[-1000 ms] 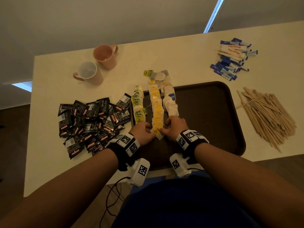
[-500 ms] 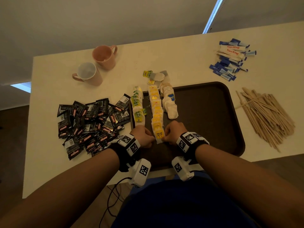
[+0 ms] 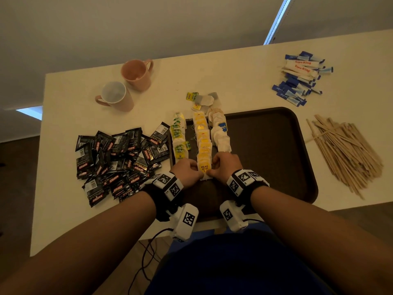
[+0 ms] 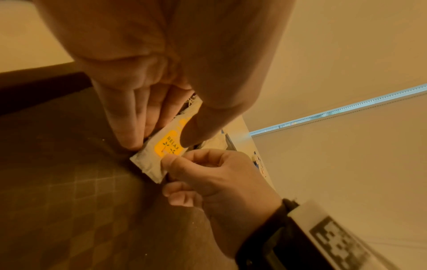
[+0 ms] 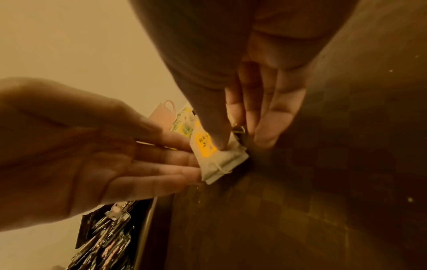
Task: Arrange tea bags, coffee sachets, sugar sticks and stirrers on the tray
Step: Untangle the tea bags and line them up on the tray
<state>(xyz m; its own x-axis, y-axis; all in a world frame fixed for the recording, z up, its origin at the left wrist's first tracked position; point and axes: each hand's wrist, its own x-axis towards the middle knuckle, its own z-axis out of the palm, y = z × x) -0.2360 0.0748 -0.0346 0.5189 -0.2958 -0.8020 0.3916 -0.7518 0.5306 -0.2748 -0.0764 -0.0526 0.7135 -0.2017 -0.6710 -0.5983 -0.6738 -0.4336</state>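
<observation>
My left hand (image 3: 188, 170): pinches the near tea bag (image 3: 204, 168) by its left edge.
My right hand (image 3: 224, 166): thumb and fingers pinch its right edge.
Tea bag: nearest in the middle row, on the tray (image 3: 276, 150).
Sachets (image 3: 119, 158): heaped left, off the tray.
Stirrers (image 3: 344, 154): right.
Sugar sticks (image 3: 302, 79): far right.

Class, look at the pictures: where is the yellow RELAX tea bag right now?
In the head view, the RELAX tea bag ends the middle row on the tray, pinched between both hands.
</observation>
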